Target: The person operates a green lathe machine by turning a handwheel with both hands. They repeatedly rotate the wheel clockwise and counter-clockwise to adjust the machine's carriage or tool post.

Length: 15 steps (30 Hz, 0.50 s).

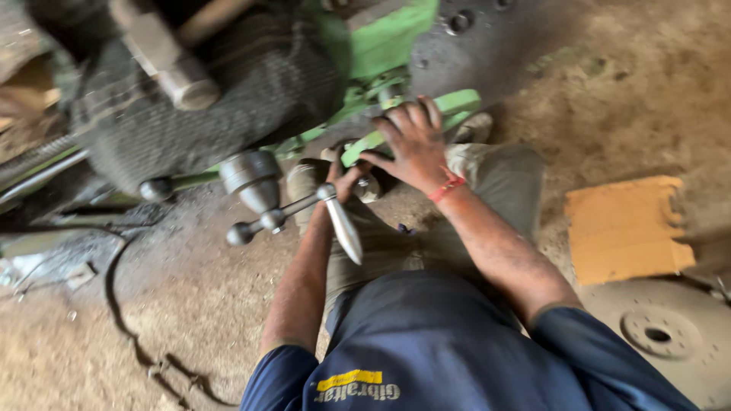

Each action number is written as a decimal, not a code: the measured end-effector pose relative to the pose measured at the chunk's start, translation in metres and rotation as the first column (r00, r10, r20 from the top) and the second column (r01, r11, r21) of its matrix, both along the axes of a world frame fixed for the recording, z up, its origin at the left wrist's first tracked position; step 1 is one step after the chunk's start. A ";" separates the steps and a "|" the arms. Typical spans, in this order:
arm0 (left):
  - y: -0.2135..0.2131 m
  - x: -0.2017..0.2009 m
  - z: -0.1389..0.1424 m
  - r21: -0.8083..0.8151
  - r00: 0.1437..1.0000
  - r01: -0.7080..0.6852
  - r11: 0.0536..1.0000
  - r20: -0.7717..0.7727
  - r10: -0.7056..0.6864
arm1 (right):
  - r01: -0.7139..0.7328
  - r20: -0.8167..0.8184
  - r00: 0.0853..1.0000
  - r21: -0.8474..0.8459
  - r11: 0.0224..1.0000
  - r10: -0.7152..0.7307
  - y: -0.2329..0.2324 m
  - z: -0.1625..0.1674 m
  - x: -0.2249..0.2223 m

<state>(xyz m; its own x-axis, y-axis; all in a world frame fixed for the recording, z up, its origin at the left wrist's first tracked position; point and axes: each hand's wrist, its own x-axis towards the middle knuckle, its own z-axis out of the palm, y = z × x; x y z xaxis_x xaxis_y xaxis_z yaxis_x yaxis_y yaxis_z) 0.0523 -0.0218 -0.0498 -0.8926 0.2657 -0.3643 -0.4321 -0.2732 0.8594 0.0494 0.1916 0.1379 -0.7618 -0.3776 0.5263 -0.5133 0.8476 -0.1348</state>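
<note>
Motion blur smears the far green machine (381,46), cut off at the top edge. The right hand (415,148) lies spread flat, fingers open, on a green lever (457,103). The left hand (343,179) is half hidden behind a smooth steel handle (344,228); its grip is unclear. To the right, cardboard (620,228) lies on the dusty floor (114,342).

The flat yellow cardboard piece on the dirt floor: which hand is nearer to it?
Right. The right hand rests on the green machine part, left of the flat yellow cardboard piece; the left hand is farther left, beneath it.
</note>
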 end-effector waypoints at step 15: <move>0.006 0.011 0.055 0.044 0.999 0.027 0.999 -0.033 -0.025 | -0.003 0.082 0.997 -0.033 0.999 0.005 0.001 -0.009 0.005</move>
